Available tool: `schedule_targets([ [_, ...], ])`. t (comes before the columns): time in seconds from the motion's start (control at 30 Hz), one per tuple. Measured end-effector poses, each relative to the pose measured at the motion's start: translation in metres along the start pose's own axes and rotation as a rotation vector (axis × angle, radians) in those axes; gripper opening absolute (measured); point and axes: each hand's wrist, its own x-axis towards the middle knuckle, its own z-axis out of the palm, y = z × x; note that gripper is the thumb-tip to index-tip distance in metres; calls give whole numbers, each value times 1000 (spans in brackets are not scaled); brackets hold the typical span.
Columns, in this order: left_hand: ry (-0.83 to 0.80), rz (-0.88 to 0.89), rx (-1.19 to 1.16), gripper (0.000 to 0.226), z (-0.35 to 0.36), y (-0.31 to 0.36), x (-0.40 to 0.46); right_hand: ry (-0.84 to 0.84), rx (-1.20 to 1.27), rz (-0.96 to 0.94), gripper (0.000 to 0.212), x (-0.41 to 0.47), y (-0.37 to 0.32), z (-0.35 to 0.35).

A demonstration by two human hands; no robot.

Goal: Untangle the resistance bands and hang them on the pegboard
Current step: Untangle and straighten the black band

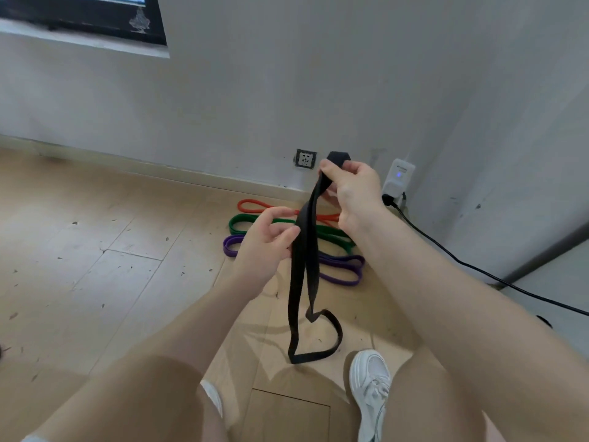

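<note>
Two hands work a black band: right hand clamped on its top loop, left hand pinching one strand, its lower loop touching the floor; charger lettering unreadable.

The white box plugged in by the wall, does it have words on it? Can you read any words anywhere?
White plug-in box: a dark line of print near its top, too blurred to read.
Wall socket: no words visible.
Black frame: a pale tree-like picture, no words.
Nothing else carries text.
</note>
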Motion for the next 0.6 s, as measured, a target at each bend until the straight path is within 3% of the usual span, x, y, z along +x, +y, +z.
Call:
schedule_targets([
  [0.4, 7, 39, -19, 19, 11, 8, -6, -32, -154, -177, 31, -16, 5, 2],
  [0.6, 105, -22, -225, 10, 7, 27, 0, -361, -300, -36, 31, -37, 37, -17],
])
